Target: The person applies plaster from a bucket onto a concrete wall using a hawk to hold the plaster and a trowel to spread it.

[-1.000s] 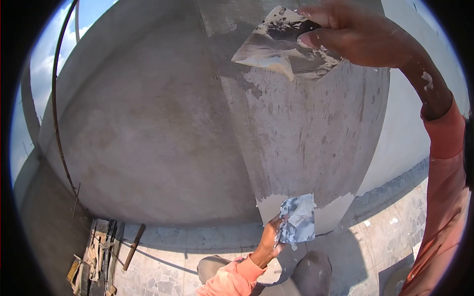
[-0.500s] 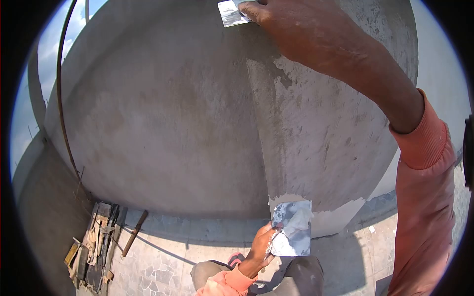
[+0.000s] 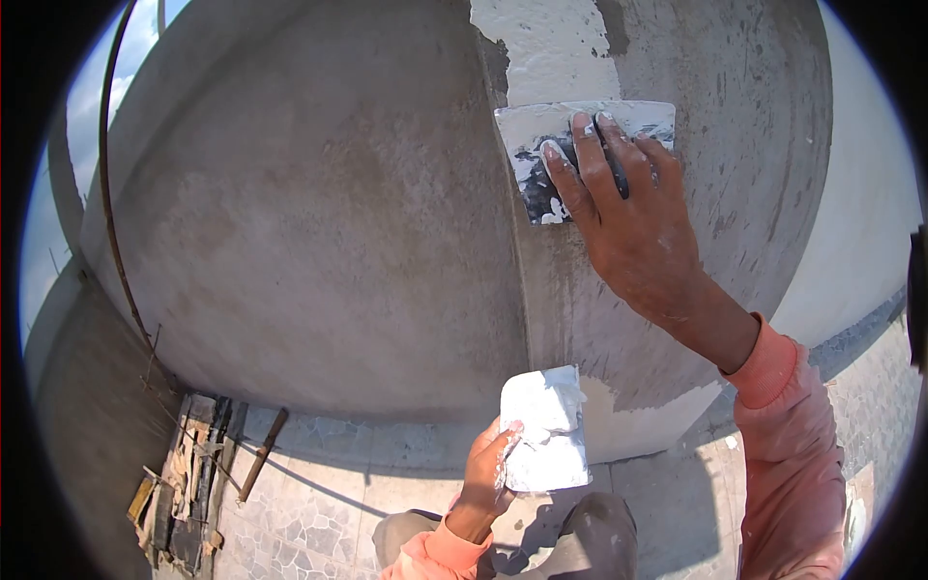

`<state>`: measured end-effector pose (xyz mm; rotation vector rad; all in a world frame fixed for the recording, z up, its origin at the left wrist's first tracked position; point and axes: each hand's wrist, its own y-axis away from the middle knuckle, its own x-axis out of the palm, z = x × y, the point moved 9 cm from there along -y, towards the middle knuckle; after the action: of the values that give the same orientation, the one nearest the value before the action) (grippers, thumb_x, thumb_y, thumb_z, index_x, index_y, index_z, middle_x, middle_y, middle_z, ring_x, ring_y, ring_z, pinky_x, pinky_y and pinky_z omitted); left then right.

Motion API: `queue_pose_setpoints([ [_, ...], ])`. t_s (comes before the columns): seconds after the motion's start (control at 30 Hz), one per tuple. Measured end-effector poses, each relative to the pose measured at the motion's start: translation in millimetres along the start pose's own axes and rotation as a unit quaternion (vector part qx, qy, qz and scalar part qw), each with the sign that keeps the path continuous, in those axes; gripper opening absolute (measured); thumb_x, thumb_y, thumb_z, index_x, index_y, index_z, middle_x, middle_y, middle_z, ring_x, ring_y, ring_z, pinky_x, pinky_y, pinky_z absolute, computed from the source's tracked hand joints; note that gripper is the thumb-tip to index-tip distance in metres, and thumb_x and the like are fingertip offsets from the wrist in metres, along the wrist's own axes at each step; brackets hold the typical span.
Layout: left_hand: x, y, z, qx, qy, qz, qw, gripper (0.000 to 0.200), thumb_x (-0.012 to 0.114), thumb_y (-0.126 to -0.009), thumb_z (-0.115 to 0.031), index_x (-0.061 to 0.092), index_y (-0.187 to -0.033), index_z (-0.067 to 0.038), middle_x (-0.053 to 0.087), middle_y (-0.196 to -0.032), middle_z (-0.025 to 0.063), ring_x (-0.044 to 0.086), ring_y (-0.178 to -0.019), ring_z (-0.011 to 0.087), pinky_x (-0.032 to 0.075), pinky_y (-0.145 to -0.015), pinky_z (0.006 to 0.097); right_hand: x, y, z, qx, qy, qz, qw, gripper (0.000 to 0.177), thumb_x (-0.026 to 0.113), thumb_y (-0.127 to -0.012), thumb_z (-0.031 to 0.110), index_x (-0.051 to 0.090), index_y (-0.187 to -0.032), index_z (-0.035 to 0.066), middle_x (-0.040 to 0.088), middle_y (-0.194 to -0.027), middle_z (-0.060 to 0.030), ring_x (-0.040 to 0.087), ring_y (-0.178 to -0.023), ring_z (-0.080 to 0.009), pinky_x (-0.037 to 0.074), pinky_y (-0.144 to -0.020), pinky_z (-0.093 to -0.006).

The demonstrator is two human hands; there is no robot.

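Observation:
My right hand (image 3: 633, 217) is closed around a wide metal putty blade (image 3: 534, 188), its fingers spread over the dark, putty-smeared back. The blade's upper edge lies against the grey wall (image 3: 387, 232), just under a strip of fresh white putty (image 3: 556, 48). Lower down, my left hand (image 3: 488, 469) grips a flat metal plate (image 3: 588, 476) by its left side. A thick heap of white putty (image 3: 546, 425) covers most of that plate. White smears coat the fingers of both hands.
A pile of wood scraps (image 3: 188, 483) lies on the tiled floor at lower left, beside a rusty rod (image 3: 263, 454). A thin bent bar (image 3: 108, 193) rises along the left. My knees (image 3: 599, 541) are below the plate.
My right hand has come down the wall from the top edge, and a white putty strip now shows above its blade. The left plate has shifted slightly left and up.

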<state>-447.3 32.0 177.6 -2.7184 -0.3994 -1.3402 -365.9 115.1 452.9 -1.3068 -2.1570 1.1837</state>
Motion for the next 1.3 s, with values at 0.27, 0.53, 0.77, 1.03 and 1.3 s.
queue_pose_setpoints([
  [0.27, 15, 2, -26, 0.06, -0.011, -0.021, 0.998, 0.036, 0.043, -0.095, -0.01, 0.044, -0.128, 0.006, 0.061, -0.113, 0.0143, 0.063, -0.099, 0.0204, 0.053, -0.086, 0.033, -22, 43, 20, -0.027, -0.125, 0.068, 0.989, 0.042, 0.057, -0.087, 0.014, 0.053, -0.127, 0.002, 0.048, -0.128, -0.0199, 0.046, -0.119, -0.0296, 0.037, -0.094, -0.047],
  [0.53, 9, -4, -26, 0.067, -0.022, -0.005, 0.997, 0.036, 0.043, -0.095, -0.009, 0.045, -0.128, 0.005, 0.061, -0.114, 0.0133, 0.063, -0.099, 0.0191, 0.052, -0.087, 0.0328, -51, -89, -45, -0.055, -0.031, -0.12, 0.991, 0.037, 0.063, -0.081, 0.012, 0.058, -0.115, -0.001, 0.057, -0.103, -0.0143, 0.054, -0.098, -0.0253, 0.041, -0.083, -0.0389],
  [0.77, 12, -4, -34, 0.084, -0.009, -0.016, 0.996, 0.037, 0.042, -0.094, -0.008, 0.043, -0.128, 0.006, 0.059, -0.116, 0.0168, 0.062, -0.104, 0.0235, 0.052, -0.091, 0.0363, -42, -68, -33, -0.061, -0.075, -0.085, 0.992, 0.031, 0.059, -0.083, 0.007, 0.058, -0.113, -0.002, 0.057, -0.098, -0.0159, 0.055, -0.095, -0.0276, 0.041, -0.08, -0.0384],
  [1.03, -3, -11, -42, 0.103, -0.042, -0.029, 0.993, 0.048, 0.038, -0.09, -0.01, 0.037, -0.133, 0.011, 0.056, -0.123, 0.0227, 0.059, -0.112, 0.0307, 0.048, -0.098, 0.0408, -4, -3, 0, 0.005, -0.089, -0.019, 0.996, 0.049, 0.061, -0.081, 0.002, 0.054, -0.129, 0.008, 0.05, -0.128, -0.0119, 0.047, -0.117, -0.0239, 0.036, -0.096, -0.0461],
  [1.3, 9, -3, -57, 0.159, -0.054, -0.031, 0.985, 0.042, 0.042, -0.091, -0.009, 0.042, -0.129, 0.009, 0.057, -0.121, 0.0189, 0.06, -0.108, 0.0259, 0.049, -0.095, 0.0367, 11, 60, 34, -0.005, -0.077, -0.007, 0.997, 0.038, 0.058, -0.085, 0.019, 0.061, -0.122, 0.008, 0.049, -0.125, -0.0101, 0.043, -0.118, -0.025, 0.036, -0.097, -0.0485],
])
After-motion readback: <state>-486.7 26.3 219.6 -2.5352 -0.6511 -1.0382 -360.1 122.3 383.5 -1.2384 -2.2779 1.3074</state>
